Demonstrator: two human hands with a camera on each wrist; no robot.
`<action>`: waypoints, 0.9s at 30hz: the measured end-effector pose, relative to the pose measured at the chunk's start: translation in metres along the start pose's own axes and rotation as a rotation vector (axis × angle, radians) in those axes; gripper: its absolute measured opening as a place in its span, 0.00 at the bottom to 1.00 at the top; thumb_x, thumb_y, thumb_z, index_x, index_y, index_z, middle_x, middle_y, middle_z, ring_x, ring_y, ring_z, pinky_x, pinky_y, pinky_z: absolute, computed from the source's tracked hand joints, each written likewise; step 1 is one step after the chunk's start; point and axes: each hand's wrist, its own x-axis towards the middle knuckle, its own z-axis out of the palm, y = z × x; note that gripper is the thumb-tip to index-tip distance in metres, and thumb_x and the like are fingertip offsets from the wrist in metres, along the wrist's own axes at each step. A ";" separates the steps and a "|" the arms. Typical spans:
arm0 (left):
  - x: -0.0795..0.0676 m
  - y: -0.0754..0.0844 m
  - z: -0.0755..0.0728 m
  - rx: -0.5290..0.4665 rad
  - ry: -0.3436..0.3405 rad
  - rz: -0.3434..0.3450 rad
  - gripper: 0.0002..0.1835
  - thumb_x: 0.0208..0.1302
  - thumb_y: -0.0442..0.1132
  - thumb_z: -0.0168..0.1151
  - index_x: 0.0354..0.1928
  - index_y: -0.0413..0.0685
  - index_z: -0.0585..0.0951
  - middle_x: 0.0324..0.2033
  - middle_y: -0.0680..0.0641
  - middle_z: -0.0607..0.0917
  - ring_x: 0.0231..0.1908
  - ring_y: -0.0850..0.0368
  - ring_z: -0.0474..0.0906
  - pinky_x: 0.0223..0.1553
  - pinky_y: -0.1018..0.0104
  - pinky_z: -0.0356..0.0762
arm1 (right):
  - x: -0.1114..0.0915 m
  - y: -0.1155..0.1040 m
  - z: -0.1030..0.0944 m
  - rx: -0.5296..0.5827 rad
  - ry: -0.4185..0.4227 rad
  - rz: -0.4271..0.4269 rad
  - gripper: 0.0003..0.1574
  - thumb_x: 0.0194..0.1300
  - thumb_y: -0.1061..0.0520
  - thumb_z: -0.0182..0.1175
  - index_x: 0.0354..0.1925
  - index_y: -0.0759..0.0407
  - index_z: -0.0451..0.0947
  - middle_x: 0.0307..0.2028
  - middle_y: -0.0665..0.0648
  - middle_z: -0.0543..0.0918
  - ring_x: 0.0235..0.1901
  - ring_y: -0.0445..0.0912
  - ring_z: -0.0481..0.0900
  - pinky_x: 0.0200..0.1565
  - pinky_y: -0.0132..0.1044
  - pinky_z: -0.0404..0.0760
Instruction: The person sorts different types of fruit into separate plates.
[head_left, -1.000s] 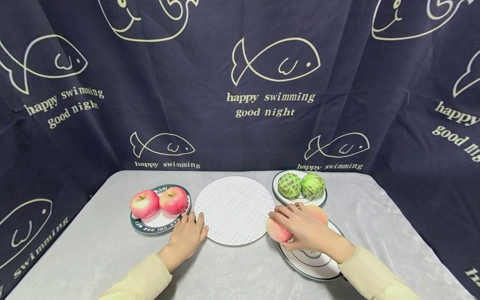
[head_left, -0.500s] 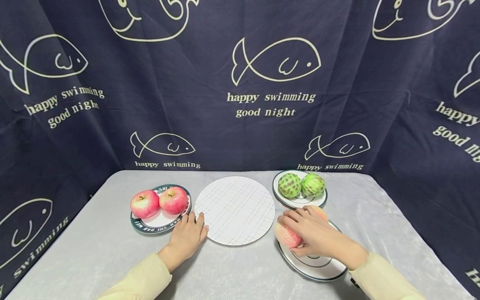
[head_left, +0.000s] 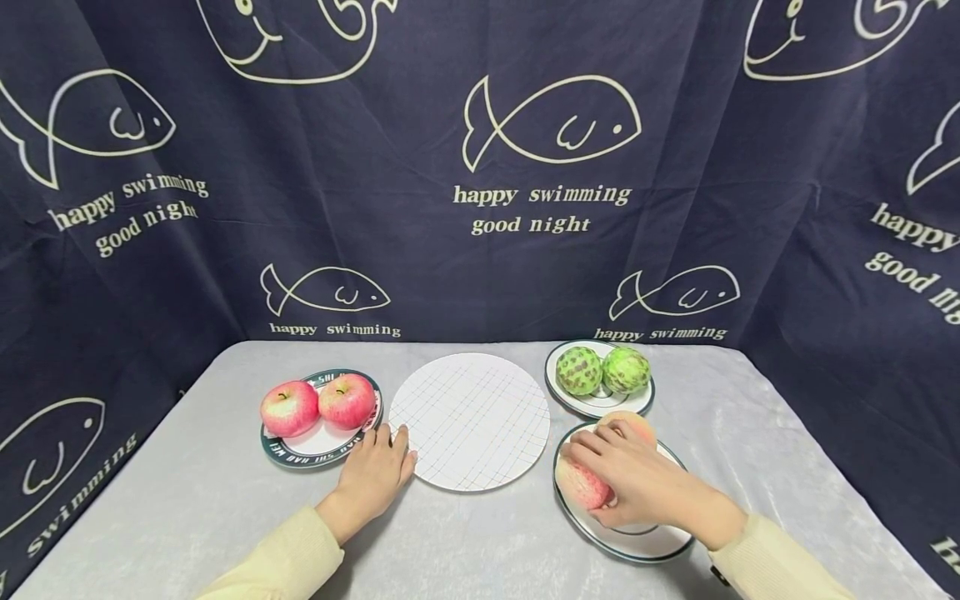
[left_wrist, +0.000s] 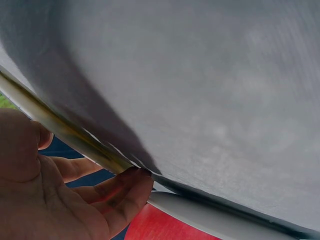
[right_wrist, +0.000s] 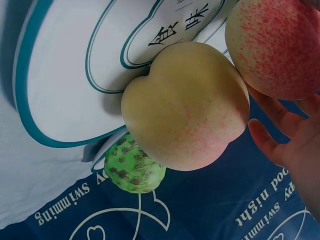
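My right hand (head_left: 637,479) grips a pink-and-cream peach (head_left: 583,485) over the left part of a white plate (head_left: 654,546) with a dark rim. In the right wrist view this held peach (right_wrist: 277,50) appears beside a second, paler peach (right_wrist: 185,107) at the plate's far side. My left hand (head_left: 372,477) lies between the round white board (head_left: 468,421) with crossing lines and the apple plate (head_left: 300,458). Its fingers are relaxed, and in the left wrist view the fingertips (left_wrist: 135,175) are right at the board's edge (left_wrist: 65,131).
Two red apples (head_left: 289,408) sit on the green-rimmed plate at left. At the back right, two green, brown-spotted round fruits (head_left: 578,371) lie on a smaller plate (head_left: 600,410). A dark blue curtain (head_left: 480,275) with fish drawings hangs behind the grey tablecloth (head_left: 465,550).
My right hand has moved right and toward me, bringing the peach from near the round board's right edge to over the plate. My left hand has stayed put.
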 end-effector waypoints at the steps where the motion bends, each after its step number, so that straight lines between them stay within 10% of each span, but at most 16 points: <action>1: 0.000 0.000 0.000 0.000 -0.001 0.000 0.22 0.64 0.48 0.49 0.52 0.37 0.74 0.39 0.36 0.75 0.40 0.42 0.73 0.39 0.51 0.74 | 0.000 0.000 0.000 0.005 -0.006 0.002 0.44 0.22 0.44 0.70 0.45 0.51 0.73 0.39 0.45 0.74 0.38 0.44 0.70 0.49 0.41 0.63; 27: 0.000 0.000 0.001 -0.006 0.011 0.001 0.22 0.64 0.47 0.50 0.51 0.37 0.74 0.38 0.37 0.75 0.39 0.42 0.72 0.38 0.51 0.73 | -0.008 -0.002 0.000 0.052 -0.042 0.004 0.49 0.19 0.43 0.75 0.47 0.53 0.71 0.41 0.45 0.73 0.42 0.41 0.71 0.49 0.40 0.65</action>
